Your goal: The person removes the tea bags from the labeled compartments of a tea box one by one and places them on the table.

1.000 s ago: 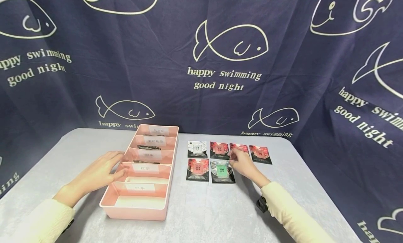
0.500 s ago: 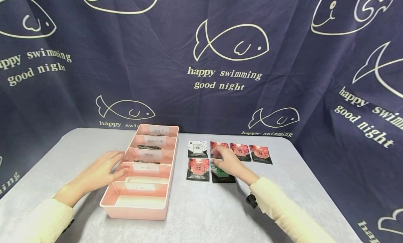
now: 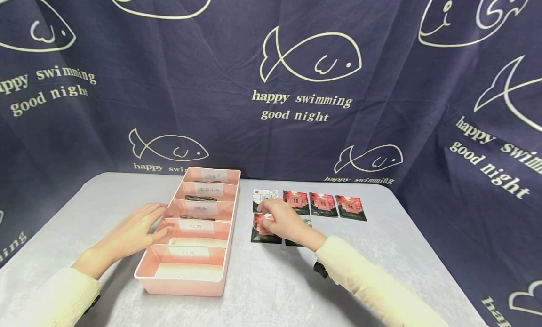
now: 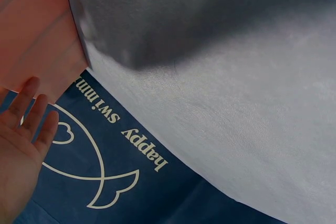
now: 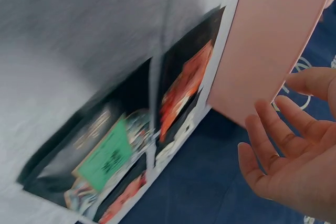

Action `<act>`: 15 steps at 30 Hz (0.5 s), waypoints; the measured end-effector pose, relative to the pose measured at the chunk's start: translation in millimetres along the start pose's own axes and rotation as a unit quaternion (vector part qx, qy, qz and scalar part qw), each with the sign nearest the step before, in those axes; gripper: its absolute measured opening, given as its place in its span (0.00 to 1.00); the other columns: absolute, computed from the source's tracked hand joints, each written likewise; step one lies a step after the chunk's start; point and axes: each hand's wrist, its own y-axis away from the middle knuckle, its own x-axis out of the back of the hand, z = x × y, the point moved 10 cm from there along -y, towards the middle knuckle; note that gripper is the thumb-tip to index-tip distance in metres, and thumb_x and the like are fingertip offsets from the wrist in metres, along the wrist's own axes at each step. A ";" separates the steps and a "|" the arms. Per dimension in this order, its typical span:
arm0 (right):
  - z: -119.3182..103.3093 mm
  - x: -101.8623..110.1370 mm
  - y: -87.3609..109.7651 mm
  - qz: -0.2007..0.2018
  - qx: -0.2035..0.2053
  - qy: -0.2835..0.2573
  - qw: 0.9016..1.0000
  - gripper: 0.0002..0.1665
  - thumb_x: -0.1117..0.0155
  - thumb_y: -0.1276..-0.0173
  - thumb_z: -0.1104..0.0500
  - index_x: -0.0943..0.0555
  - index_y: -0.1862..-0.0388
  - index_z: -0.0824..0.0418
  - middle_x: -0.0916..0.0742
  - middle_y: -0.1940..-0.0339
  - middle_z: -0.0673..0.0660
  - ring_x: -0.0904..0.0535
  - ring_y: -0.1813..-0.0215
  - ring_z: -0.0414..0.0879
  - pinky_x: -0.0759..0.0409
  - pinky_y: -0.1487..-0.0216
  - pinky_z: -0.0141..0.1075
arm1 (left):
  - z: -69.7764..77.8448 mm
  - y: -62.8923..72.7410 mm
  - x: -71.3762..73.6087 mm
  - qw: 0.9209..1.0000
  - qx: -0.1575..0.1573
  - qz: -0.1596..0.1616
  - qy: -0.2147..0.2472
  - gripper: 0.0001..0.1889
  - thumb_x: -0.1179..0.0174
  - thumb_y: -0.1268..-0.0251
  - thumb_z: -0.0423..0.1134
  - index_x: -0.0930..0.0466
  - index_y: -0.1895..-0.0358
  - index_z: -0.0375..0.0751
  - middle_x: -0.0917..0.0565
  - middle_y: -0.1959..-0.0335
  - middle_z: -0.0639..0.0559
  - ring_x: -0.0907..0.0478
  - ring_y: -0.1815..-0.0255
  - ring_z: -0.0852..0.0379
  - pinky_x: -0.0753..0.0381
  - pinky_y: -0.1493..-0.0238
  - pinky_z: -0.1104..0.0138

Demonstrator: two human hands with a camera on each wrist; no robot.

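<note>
A long pink divided box stands left of centre with white labels on its dividers. My left hand rests at its left rim; in the left wrist view its fingers lie nearly straight against the side wall. Over the sachets to the right hovers my right hand, fingers loosely bent and nothing between them in the right wrist view. Its fingertips overlap a white sachet and the front red sachet. The hand largely covers a green-labelled sachet in the head view.
Three red sachets, the left, middle and right, continue the back row. Dark sachets lie in the box's far compartments. A navy fish-print curtain hangs behind the grey table.
My right hand has moved left, from the back red sachets across to the white and front red ones. The sachets stay in place. My left hand has not moved.
</note>
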 end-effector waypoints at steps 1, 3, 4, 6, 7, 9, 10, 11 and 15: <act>-3.8 -0.8 -1.1 0.001 0.008 0.003 1.000 0.12 0.41 0.43 0.63 0.23 0.59 0.63 0.16 0.63 0.57 0.22 0.55 0.50 0.24 0.52 0.45 | -0.2 0.1 -0.2 1.000 0.001 0.000 0.001 0.23 0.39 0.46 0.45 0.26 0.52 0.31 0.23 0.51 0.37 0.28 0.47 0.39 0.31 0.45 0.48; -11.6 -2.0 -3.4 0.001 0.022 0.010 1.000 0.11 0.40 0.42 0.62 0.23 0.59 0.62 0.16 0.63 0.56 0.22 0.54 0.50 0.24 0.51 0.45 | -0.8 0.2 -0.7 1.000 0.003 -0.002 0.001 0.23 0.39 0.46 0.45 0.26 0.51 0.31 0.23 0.51 0.36 0.28 0.47 0.39 0.31 0.45 0.48; -15.6 -2.7 -4.5 0.000 0.029 0.013 1.000 0.11 0.41 0.41 0.61 0.23 0.59 0.61 0.16 0.63 0.56 0.22 0.54 0.50 0.24 0.52 0.45 | -0.9 0.1 -0.9 1.000 0.004 -0.003 0.001 0.23 0.39 0.46 0.45 0.26 0.51 0.31 0.23 0.51 0.36 0.28 0.47 0.39 0.31 0.45 0.48; -23.7 -3.6 -7.0 0.002 0.043 0.025 0.999 0.10 0.41 0.41 0.60 0.23 0.59 0.61 0.16 0.63 0.55 0.22 0.56 0.48 0.24 0.52 0.43 | -0.8 -0.1 -0.9 1.000 0.003 -0.002 0.001 0.23 0.39 0.46 0.45 0.26 0.52 0.32 0.23 0.51 0.37 0.28 0.47 0.39 0.31 0.45 0.48; -27.7 -3.9 -8.4 0.002 0.048 0.031 0.998 0.11 0.41 0.41 0.60 0.23 0.59 0.60 0.16 0.62 0.55 0.22 0.57 0.47 0.24 0.53 0.42 | -0.6 -0.2 -0.8 1.000 0.003 -0.002 0.000 0.22 0.39 0.46 0.45 0.25 0.52 0.32 0.23 0.51 0.37 0.28 0.48 0.39 0.31 0.45 0.48; -35.6 -3.8 -11.2 0.005 0.056 0.042 0.998 0.11 0.41 0.40 0.59 0.23 0.59 0.60 0.16 0.62 0.55 0.23 0.59 0.45 0.24 0.55 0.40 | -0.2 -0.4 -0.5 1.000 0.001 0.000 0.001 0.22 0.39 0.46 0.45 0.25 0.53 0.33 0.23 0.52 0.38 0.28 0.48 0.40 0.30 0.46 0.49; -39.3 -3.8 -12.8 0.007 0.061 0.049 0.997 0.11 0.41 0.40 0.59 0.22 0.58 0.60 0.16 0.62 0.55 0.23 0.60 0.45 0.24 0.56 0.39 | 0.0 -0.4 -0.2 1.000 0.000 0.001 0.001 0.21 0.39 0.46 0.44 0.25 0.53 0.33 0.23 0.52 0.38 0.27 0.48 0.40 0.30 0.46 0.49; -43.1 -3.6 -14.3 0.009 0.065 0.054 0.996 0.11 0.41 0.40 0.59 0.22 0.58 0.60 0.16 0.62 0.54 0.23 0.60 0.45 0.24 0.56 0.39 | 0.2 -0.4 0.0 1.000 -0.001 0.002 0.001 0.21 0.39 0.47 0.44 0.25 0.53 0.33 0.23 0.52 0.38 0.27 0.48 0.40 0.30 0.46 0.49; -56.5 -5.2 -20.6 0.010 0.076 0.069 0.995 0.12 0.42 0.40 0.58 0.22 0.58 0.59 0.17 0.62 0.52 0.23 0.58 0.45 0.24 0.55 0.38 | 0.8 -0.4 0.6 1.000 -0.004 0.005 0.002 0.21 0.38 0.47 0.44 0.25 0.54 0.33 0.23 0.52 0.39 0.27 0.49 0.41 0.30 0.46 0.49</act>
